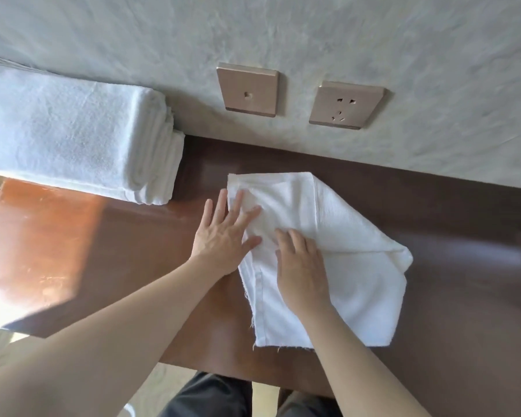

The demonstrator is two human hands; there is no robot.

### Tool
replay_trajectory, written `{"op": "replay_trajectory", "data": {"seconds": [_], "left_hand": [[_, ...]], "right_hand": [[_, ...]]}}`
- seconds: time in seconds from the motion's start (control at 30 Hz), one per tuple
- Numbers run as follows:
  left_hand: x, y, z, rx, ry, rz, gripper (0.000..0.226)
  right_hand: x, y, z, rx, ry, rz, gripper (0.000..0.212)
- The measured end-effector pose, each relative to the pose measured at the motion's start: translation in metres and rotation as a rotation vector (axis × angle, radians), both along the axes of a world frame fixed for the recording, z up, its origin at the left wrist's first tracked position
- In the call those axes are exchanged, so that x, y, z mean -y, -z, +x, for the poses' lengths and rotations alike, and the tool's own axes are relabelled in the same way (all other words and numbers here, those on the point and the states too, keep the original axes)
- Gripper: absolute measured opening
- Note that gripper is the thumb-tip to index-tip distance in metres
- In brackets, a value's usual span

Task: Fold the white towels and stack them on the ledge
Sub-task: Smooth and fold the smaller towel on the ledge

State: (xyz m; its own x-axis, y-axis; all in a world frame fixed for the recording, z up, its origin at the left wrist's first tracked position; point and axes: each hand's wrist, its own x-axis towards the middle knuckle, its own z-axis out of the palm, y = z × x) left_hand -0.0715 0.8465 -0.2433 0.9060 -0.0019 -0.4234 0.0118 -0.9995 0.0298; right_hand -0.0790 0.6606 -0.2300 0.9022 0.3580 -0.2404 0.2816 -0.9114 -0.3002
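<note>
I stand at a dark brown wooden ledge (433, 236) that runs along a pale grey, mottled wall (373, 40). Sunlight falls across the ledge's left part and turns the wood a warm orange there; the rest lies in shade.

A white towel (352, 266) lies on the ledge, partly folded, with one layer turned over at a slant so its right corner bunches. Its frayed near edge reaches close to the ledge's front edge.

My left hand (223, 236) lies flat with fingers straight and spread, the fingertips pressing on the towel's left edge and the palm on bare wood; it grips nothing. My right hand (301, 269) rests palm down on the middle of the towel, fingers slightly bent and pressing the cloth, also holding nothing.

At the ledge's left end, against the wall, sits a stack (73, 136) of folded white towels, well apart from the one under my hands.

On the wall above the ledge are two bronze-coloured plates side by side: a switch plate (247, 90) and a socket (346, 105).

Below the ledge's front edge I see my dark trousers (211, 398) and a pale floor (160, 383).
</note>
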Motion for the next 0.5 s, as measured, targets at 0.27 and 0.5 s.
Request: {"op": "replay_trajectory", "data": {"seconds": [0.27,0.5], "left_hand": [[0.014,-0.012,-0.007,0.126,-0.037,-0.069,0.095],[0.086,0.010,-0.045,-0.012,-0.025,-0.216,0.076]], "right_hand": [[0.045,-0.004,0.007,-0.048,0.151,-0.269,0.065],[0.046,-0.005,0.007,0.102,0.023,-0.216,0.071]]}}
